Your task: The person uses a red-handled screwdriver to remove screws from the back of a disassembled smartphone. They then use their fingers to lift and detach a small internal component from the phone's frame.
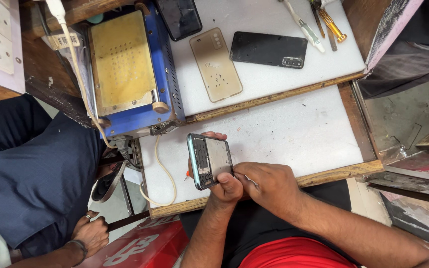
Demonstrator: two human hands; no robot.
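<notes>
Left hand [223, 186] fingers around opened phone [209, 160], right hand [269, 184] perhaps pinching, over scuffed white worktop [294, 129].

- We list an opened phone [209, 161]: teal rim, grey metal inside, black strip.
- We list a back cover [216, 64]: pale gold, with small dark specks.
- We list a second phone [268, 49]: black, lying flat.
- We list a heating machine [132, 74]: blue casing, yellowed top plate dotted with fine holes.
- We list a work mat [294, 129]: white, speckled with dark grit.
- We list a screwdriver [332, 24]: golden handle.
- We list a stool [140, 245]: red with white lettering.
</notes>
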